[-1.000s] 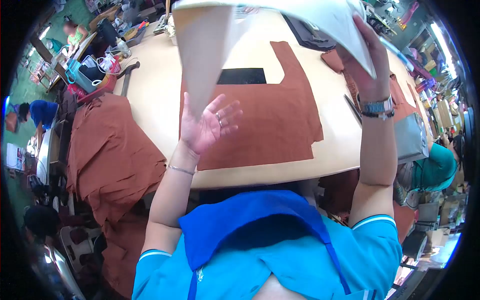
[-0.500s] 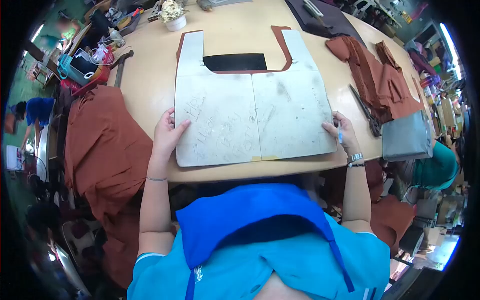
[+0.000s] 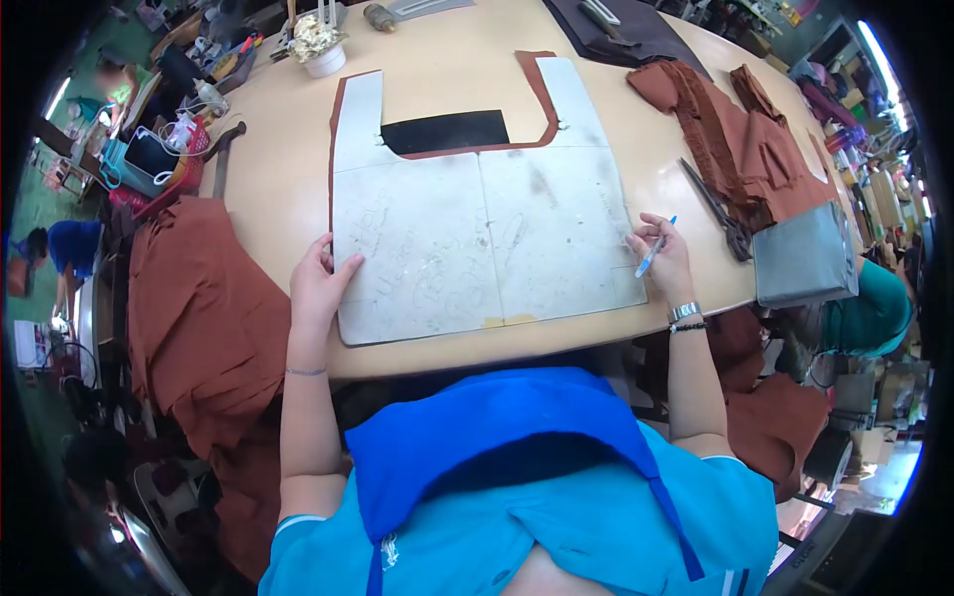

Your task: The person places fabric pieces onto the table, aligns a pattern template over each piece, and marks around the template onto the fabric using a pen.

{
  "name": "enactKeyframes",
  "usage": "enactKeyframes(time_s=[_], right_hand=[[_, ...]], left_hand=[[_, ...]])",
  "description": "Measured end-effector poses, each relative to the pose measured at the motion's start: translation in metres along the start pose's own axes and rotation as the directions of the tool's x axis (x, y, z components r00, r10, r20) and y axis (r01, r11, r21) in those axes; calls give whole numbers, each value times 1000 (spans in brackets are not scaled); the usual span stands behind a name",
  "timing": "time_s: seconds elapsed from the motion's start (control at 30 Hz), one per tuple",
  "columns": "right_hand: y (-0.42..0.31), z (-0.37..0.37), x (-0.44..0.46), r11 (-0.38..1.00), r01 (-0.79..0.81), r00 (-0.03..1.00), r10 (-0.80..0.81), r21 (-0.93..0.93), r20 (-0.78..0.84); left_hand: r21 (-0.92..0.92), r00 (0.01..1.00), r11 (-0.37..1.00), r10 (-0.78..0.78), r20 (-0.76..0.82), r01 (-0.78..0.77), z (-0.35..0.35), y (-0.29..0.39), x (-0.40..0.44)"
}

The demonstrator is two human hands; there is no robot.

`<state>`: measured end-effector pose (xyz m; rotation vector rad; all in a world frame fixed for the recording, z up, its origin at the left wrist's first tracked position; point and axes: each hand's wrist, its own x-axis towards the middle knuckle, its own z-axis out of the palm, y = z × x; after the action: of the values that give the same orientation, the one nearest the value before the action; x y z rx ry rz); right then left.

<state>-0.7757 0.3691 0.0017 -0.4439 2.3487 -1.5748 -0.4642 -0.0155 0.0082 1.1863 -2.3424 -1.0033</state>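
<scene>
A pale grey cardboard pattern [image 3: 417,228], with handwriting on it and two upright straps, lies on reddish-brown material [image 3: 540,84] whose edges show around it. My left hand [image 3: 323,283] grips the pattern's left edge, thumb on top and fingers at the side. At the right edge, my right hand [image 3: 668,258] is closed around a blue-and-white pen [image 3: 655,248], which slants across the fingers. Its fingertips are close to the pattern's edge; whether they touch it I cannot tell. A black rectangular piece [image 3: 447,132] shows in the pattern's cut-out.
Scissors [image 3: 717,214] and folded brown pieces [image 3: 740,149] lie at right, beside a grey box [image 3: 805,255]. Brown material [image 3: 204,308] drapes off the table's left side. A hammer [image 3: 225,159], a red basket [image 3: 189,169] and a white pot [image 3: 324,62] stand farther back.
The pattern and my left hand appear slightly farther left, partly because the view shifted. My right hand has loosened from the pattern's edge, and the pen has swung into a slant above the fingers.
</scene>
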Motion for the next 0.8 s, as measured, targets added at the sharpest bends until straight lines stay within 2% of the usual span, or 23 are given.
enactKeyframes(time_s=[0.23,0.33,0.4,0.43,0.6,0.8], right_hand=[[5,1,4,996,-38,999,39,84,-5],[3,-1,5,966,-47,999,49,256,0],[1,0,7,950,-37,998,49,311,-33],[0,1,8,941,-31,998,51,338,-49],[13,5,15,955,-37,998,49,295,-36],[10,11,12,947,-19,997,43,320,-66]], left_hand=[[-58,1000,998,-24,-5,23,1,2,0],[-94,1000,996,-5,-8,4,2,-2,2],[-169,1000,986,3,-8,-4,3,-3,2],[-140,1000,990,0,-9,-1,2,-2,3],[-27,1000,999,-18,12,18,-3,11,5],[-61,999,997,-41,13,42,-1,6,7]])
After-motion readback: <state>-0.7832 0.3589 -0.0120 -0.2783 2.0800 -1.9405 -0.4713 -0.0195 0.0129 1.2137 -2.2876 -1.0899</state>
